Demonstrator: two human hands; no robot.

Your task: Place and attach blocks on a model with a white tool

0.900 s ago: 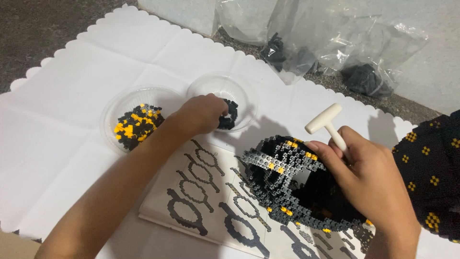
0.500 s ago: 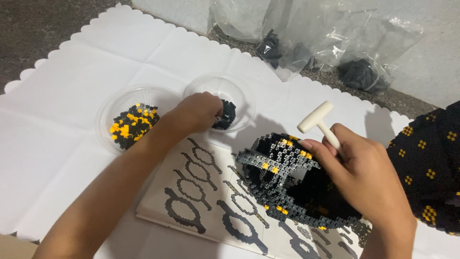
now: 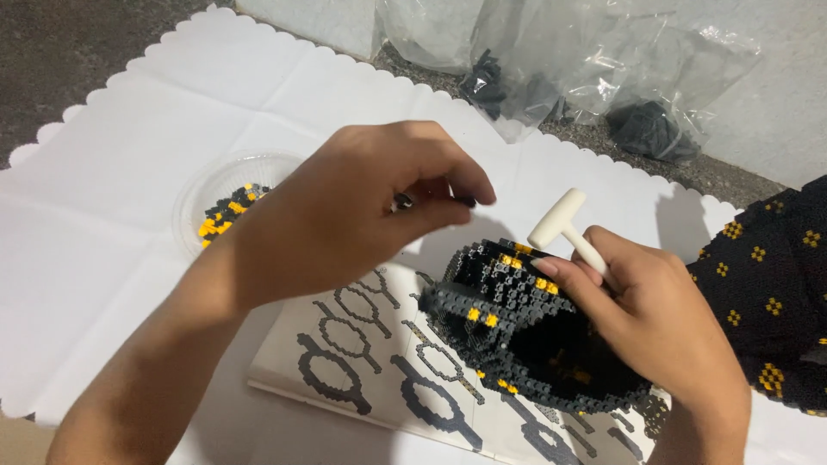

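Note:
A curved model of small black and yellow bricks (image 3: pixel 517 331) rests on a printed instruction sheet (image 3: pixel 362 353). My right hand (image 3: pixel 655 331) steadies the model's far side and grips a small white hammer (image 3: pixel 568 226), whose head sticks up above the fingers. My left hand (image 3: pixel 362 211) is raised over the sheet, just left of the model, pinching a small black brick (image 3: pixel 465 201) between thumb and fingertips. A clear round dish of black and yellow bricks (image 3: pixel 226 211) lies partly hidden behind that hand.
A white scalloped paper cloth (image 3: pixel 172 103) covers the dark floor. Clear plastic bags holding black bricks (image 3: pixel 642 129) lie at the back. My dark sleeve with yellow dots (image 3: pixel 767 310) is at the right. A second dish is hidden behind my left hand.
My left hand has left the farther dish and come toward the model with a small black brick pinched in it. My right hand stays on the model and hammer.

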